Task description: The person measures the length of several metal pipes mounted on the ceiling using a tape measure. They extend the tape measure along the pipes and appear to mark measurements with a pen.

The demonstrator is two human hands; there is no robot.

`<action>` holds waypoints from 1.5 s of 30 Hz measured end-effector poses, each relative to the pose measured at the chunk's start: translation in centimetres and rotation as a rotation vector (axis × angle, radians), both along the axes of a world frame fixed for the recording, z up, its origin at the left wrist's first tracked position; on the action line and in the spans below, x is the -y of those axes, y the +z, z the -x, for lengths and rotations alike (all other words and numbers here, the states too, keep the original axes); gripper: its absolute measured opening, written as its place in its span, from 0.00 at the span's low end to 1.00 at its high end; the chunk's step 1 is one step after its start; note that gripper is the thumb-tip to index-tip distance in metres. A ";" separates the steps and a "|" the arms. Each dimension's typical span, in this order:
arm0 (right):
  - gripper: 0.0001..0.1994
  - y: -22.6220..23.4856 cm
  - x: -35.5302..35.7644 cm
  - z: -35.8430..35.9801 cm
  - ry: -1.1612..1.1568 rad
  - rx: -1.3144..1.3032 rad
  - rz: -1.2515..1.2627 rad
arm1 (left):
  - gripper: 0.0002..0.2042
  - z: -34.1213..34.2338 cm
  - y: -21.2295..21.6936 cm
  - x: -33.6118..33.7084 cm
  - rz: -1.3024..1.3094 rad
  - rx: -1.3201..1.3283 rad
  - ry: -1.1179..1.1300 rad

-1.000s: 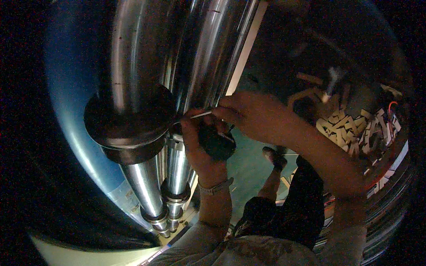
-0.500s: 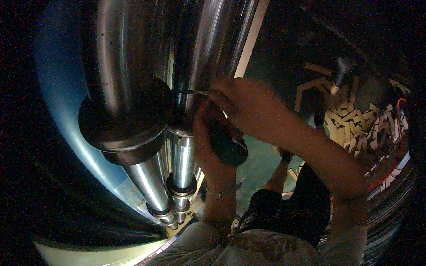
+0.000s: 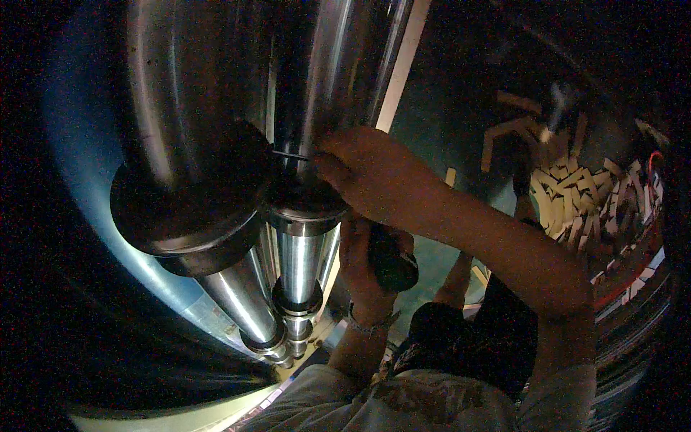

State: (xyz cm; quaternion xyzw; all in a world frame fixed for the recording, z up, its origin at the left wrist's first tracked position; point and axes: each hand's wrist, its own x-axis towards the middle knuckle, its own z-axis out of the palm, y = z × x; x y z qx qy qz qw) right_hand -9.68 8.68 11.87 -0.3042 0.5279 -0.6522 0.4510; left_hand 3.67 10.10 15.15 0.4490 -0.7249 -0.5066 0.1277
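Close to the large dark collar point(image 3: 191, 209) on the left steel shaft point(image 3: 155, 93), my right hand point(image 3: 367, 173) pinches a thin metal rod point(image 3: 291, 155). The rod's far end meets the collar's right edge; I cannot tell whether it sits in a hole. Behind the fingers runs a second steel shaft point(image 3: 327, 79), its own collar point(image 3: 306, 205) just below the rod. Lower and nearer, my left hand point(image 3: 360, 263) is closed around a dark, rounded object point(image 3: 392, 263) whose kind is too dim to make out. The left wrist wears a band point(image 3: 371, 324).
Both shafts step down to thinner bright ends point(image 3: 299, 266) with more rings. A curved blue panel point(image 3: 93, 201) borders them on the left. Many cut strips point(image 3: 568, 191) lie heaped on the green floor at right. A red cable point(image 3: 619, 291) curves beside them.
My left hand, still around the dark object, has drawn down and right, away from the right hand. My right hand has shifted left with the rod, closer to the large collar.
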 end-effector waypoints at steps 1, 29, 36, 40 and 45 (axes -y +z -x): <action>0.08 -0.3 0.1 -0.2 -0.023 -0.018 0.025 | 0.14 -0.4 -0.4 0.0 0.184 0.119 -0.067; 0.08 -0.3 -0.2 -2.0 -0.165 -0.216 0.092 | 0.24 -11.3 -8.1 -2.7 0.327 0.537 -0.287; 0.08 0.4 -1.2 -0.9 -0.137 -0.124 0.148 | 0.28 -13.5 -9.4 -2.7 0.500 0.625 -0.401; 0.09 -0.7 -1.2 -1.4 -0.259 -0.166 0.150 | 0.30 -11.2 -8.6 -2.6 0.365 0.558 -0.382; 0.09 -0.7 0.2 -1.9 -0.195 -0.142 0.122 | 0.28 -12.1 -9.0 -3.3 0.408 0.624 -0.410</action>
